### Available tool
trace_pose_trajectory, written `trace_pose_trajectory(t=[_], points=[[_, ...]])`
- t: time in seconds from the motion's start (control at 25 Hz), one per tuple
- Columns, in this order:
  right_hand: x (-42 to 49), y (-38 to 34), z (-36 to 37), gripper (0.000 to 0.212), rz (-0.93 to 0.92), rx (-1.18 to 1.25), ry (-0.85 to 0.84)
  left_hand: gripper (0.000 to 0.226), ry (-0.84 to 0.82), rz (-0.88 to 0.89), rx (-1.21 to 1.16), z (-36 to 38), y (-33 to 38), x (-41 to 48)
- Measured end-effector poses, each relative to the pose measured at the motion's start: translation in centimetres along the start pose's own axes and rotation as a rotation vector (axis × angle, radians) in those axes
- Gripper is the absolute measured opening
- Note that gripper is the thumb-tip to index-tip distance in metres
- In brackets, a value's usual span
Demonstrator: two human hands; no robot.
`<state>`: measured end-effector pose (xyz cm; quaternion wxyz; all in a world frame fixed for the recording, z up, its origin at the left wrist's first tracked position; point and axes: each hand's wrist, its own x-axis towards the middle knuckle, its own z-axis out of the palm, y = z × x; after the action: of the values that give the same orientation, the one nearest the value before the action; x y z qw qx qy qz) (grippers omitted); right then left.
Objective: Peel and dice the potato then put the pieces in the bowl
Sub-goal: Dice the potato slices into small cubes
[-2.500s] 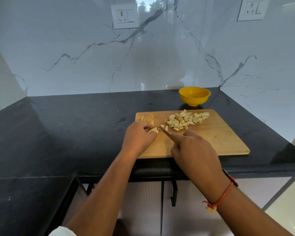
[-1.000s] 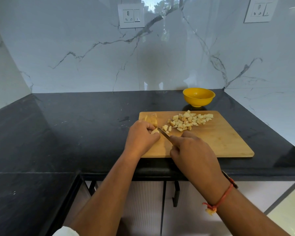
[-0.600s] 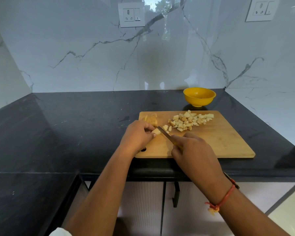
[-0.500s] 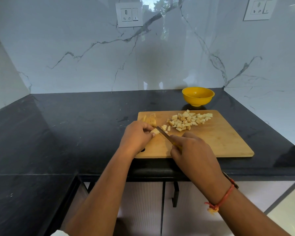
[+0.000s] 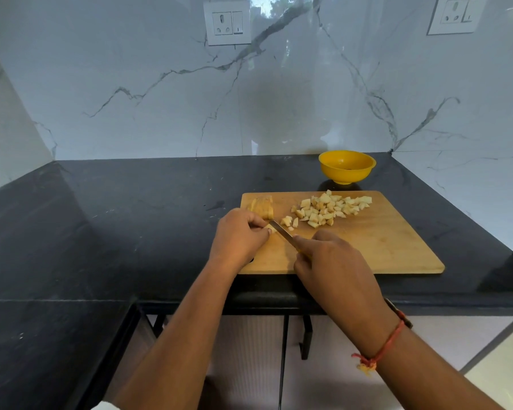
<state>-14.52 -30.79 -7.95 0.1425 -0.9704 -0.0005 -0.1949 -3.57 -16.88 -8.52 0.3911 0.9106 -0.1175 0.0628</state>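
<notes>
Only the blade of the knife [image 5: 281,229] shows above the cutting board [image 5: 382,250]; its handle is buried in the right hand [image 5: 335,267]. At the board's left, the fingers [image 5: 258,224] of the left hand [image 5: 237,238] cover most of the potato piece [image 5: 272,229]. A speck in the bowl [image 5: 347,173] behind the board is too small to tell.

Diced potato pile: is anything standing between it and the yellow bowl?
Nothing visible. The diced pile lies near the cutting board's far edge, and the yellow bowl sits just beyond it on the counter.
</notes>
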Motion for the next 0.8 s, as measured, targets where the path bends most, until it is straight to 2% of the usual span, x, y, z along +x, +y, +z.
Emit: trace_pose_trajectory(t=[0.28,0.52,0.68,0.8], points=[[1.7,-0.3,0.8,0.032,-0.060,-0.123,-0.066,0.016,0.023,0.004,0.005,0.1,0.1,0.0],[1.5,0.4,0.8,0.046,-0.099,-0.176,-0.112,0.013,0.074,0.037,0.007,0.3,0.3,-0.4],[0.0,1.6,-0.6,0.049,-0.093,-0.227,-0.100,0.012,0.079,0.062,0.023,0.4,0.0,-0.5],[-0.4,2.0,-1.0,0.046,-0.055,-0.174,-0.027,0.016,0.037,0.051,-0.002,0.1,0.0,-0.5]])
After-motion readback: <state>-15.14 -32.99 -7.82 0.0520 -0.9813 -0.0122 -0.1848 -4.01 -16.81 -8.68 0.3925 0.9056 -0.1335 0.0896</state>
